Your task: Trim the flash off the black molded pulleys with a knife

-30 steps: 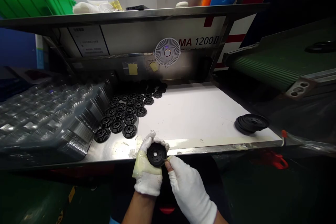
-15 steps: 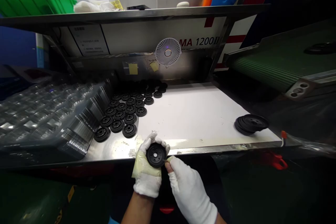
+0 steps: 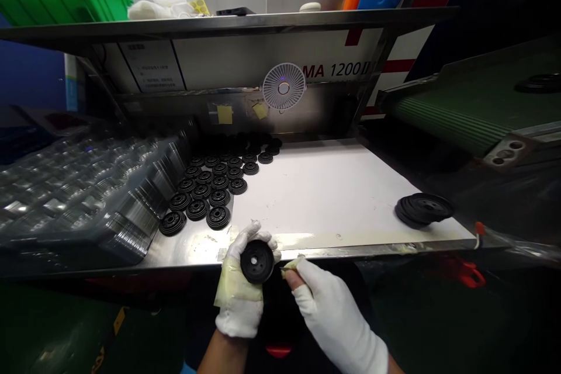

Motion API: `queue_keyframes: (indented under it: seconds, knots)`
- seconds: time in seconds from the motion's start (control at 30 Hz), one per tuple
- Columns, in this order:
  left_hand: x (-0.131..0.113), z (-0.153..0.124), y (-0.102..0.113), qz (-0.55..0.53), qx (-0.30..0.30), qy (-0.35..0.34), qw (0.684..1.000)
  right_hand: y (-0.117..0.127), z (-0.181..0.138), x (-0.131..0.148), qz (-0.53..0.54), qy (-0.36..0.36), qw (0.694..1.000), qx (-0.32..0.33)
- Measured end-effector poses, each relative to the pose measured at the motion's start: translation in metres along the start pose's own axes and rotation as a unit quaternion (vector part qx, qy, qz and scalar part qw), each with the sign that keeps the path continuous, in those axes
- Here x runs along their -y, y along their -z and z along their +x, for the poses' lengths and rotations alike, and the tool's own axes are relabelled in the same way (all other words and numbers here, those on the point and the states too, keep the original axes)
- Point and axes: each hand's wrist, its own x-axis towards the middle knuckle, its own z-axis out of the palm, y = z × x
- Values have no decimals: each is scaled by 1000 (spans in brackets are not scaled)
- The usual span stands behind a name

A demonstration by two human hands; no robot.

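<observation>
My left hand (image 3: 241, 286), in a white glove with yellowish tape round the palm, is closed around a round black plastic wheel (image 3: 256, 261). The wheel's recessed face, with a hole at its centre, is turned up toward me. Just right of it, my right hand (image 3: 328, 304) is pinched on a small, thin-tipped tool (image 3: 286, 269); most of it is hidden by the fingers. The white glove leaves the right thumb tip bare. A small gap separates the tool's tip from the wheel. Both hands are at the table's front edge.
Rows of similar black wheels (image 3: 218, 217) lie left of a white sheet (image 3: 315, 187). Stacked clear plastic trays (image 3: 100, 204) stand farther left. More black wheels (image 3: 424, 209) are piled at right, near a green conveyor (image 3: 460, 105). A small fan (image 3: 284, 87) hangs under the shelf (image 3: 263, 22).
My right hand has moved right and slightly down, away from the wheel, with the tool still pinched. My left hand and the wheel have shifted slightly left.
</observation>
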Motion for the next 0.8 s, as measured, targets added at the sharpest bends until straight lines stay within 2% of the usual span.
queue_keyframes:
  seconds: [0.07,0.13,0.2,0.27,0.37,0.43,0.5,0.63,0.7,0.8]
  knots:
    - [1,-6,2,75,38,-70,994,3,2,-3,-22,-14,1000,-4]
    - [3,-13,4,164,83,-133,974,3,3,-3,-44,-12,999,-11]
    - [5,-19,7,239,105,-170,950,3,3,0,-62,-14,998,-16]
    - [6,-20,7,252,102,-177,946,4,2,4,-58,-12,998,9]
    - [5,-14,3,148,69,-132,978,11,-1,10,-1,11,994,104]
    - [2,-9,-2,57,25,-70,996,15,-2,11,46,16,990,130]
    - [-2,-4,-7,-14,-15,-3,1000,15,-2,9,63,1,994,87]
    - [-6,-1,-11,-96,-38,79,991,3,-4,3,38,-2,999,-39]
    - [-6,-1,-12,-118,-54,86,988,-3,-5,4,22,24,998,-47]
    - [-5,-2,-15,-139,-71,78,985,-3,-7,7,19,48,999,-18]
